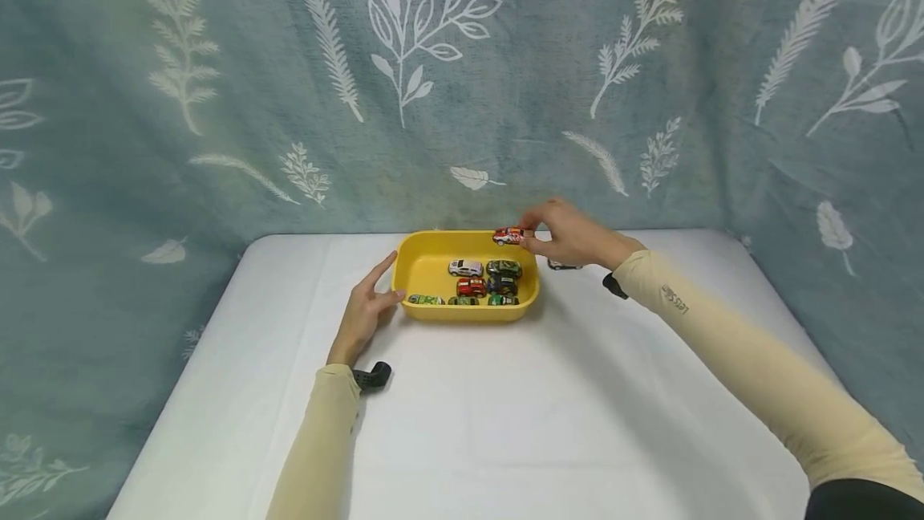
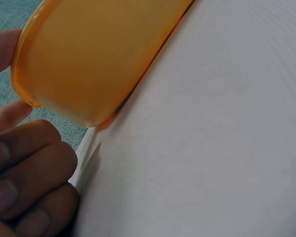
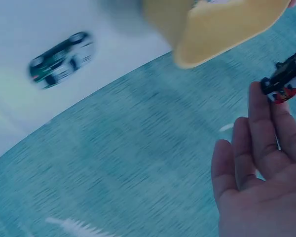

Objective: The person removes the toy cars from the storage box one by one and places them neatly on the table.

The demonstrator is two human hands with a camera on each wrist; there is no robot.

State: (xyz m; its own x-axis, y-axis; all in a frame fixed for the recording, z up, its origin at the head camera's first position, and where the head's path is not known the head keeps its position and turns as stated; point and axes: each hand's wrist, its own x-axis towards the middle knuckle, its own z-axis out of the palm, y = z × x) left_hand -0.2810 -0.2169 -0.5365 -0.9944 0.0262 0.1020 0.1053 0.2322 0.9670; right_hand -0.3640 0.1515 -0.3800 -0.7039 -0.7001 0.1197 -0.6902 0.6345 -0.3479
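My right hand (image 1: 573, 235) pinches a red and white toy car (image 1: 509, 236) between thumb and fingertips, above the back right rim of a yellow plastic tray (image 1: 469, 314). In the right wrist view the held toy car (image 3: 285, 84) shows its dark underside. My left hand (image 1: 366, 313) holds the tray's left end, thumb and index finger at the rim. Its other fingers (image 2: 34, 163) are curled beside the tray in the left wrist view. Several toy cars lie in the tray, among them a white car (image 1: 465, 268), a red car (image 1: 472, 287) and a green car (image 1: 504, 268).
Another toy car (image 1: 565, 265), white and dark green, lies on the white table (image 1: 462, 416) right of the tray, partly hidden by my right hand in the head view. A leaf-patterned blue-green cloth (image 1: 534, 87) hangs behind the table.
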